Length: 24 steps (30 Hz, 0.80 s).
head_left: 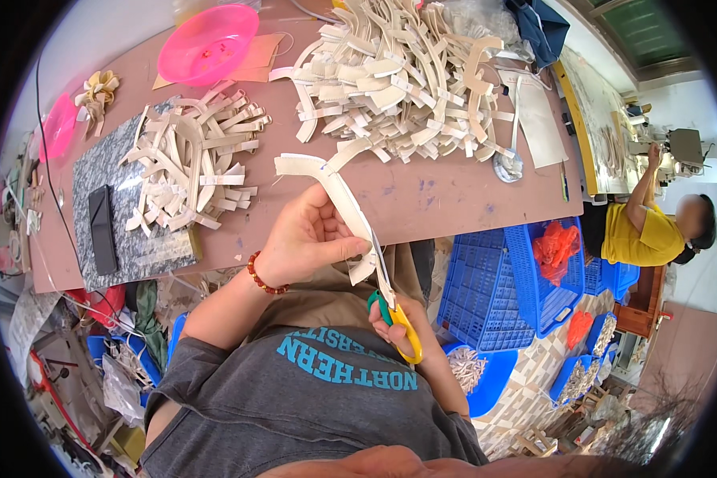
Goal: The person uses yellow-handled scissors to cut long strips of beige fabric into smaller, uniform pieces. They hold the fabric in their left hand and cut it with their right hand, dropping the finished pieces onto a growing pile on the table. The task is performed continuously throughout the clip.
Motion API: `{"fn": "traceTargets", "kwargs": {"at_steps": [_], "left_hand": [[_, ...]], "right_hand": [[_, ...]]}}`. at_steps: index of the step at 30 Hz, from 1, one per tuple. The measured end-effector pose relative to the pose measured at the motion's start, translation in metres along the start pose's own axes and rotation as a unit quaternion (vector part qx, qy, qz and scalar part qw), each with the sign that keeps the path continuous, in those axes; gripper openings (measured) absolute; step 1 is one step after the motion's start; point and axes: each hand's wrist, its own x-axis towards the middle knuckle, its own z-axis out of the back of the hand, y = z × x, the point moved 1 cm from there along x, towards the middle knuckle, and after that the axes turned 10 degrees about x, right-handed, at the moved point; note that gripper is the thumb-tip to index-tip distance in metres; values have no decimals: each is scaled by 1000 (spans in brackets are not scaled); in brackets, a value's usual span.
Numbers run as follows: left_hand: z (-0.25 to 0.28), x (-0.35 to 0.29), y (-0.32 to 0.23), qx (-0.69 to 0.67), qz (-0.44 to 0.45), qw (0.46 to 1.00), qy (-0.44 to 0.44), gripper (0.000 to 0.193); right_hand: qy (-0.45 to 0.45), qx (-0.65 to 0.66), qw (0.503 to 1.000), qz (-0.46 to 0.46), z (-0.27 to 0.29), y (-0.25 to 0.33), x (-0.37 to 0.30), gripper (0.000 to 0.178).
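Holding a pale, bent strip [346,205] with three arms, the person sits close up to the front edge of the bench [454,187], and I can see both hands well. The left hand [315,235] pinches the strip between the thumb and the fingers, low on its long arm, with the other fingers curled in behind it. A string of red beads [267,275] goes around that wrist. The right hand [427,331] has its fingers curled around the yellow and green handles of the scissors [405,325], and the blades point up along the right side of the strip, very near it. I cannot tell if the blades touch it or how far apart they are. The strip is up in the air across the front edge, with its two short arms over the bench and its low end over the person's lap. A big heap of strips [390,88] lies by the back edge. A smaller heap [195,155] sits on a gray speckled slab [95,175] near the front left corner, and a black phone [102,231] lies on the slab too. A pink bowl [215,44] stands by the back edge, on the left. Near the right edge lies a metal spoon [516,119]. Past that edge, a person in a yellow shirt [641,235] works at another table
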Motion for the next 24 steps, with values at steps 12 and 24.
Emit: {"fn": "traceTargets", "kwargs": {"at_steps": [12, 24], "left_hand": [[4, 4, 1, -72, 55, 996, 10, 42], [-1, 3, 10, -36, 25, 999, 33, 31]], "right_hand": [[-44, -74, 996, 10, 11, -8, -4, 40], [-8, 25, 999, 40, -3, -7, 5, 50]]}}
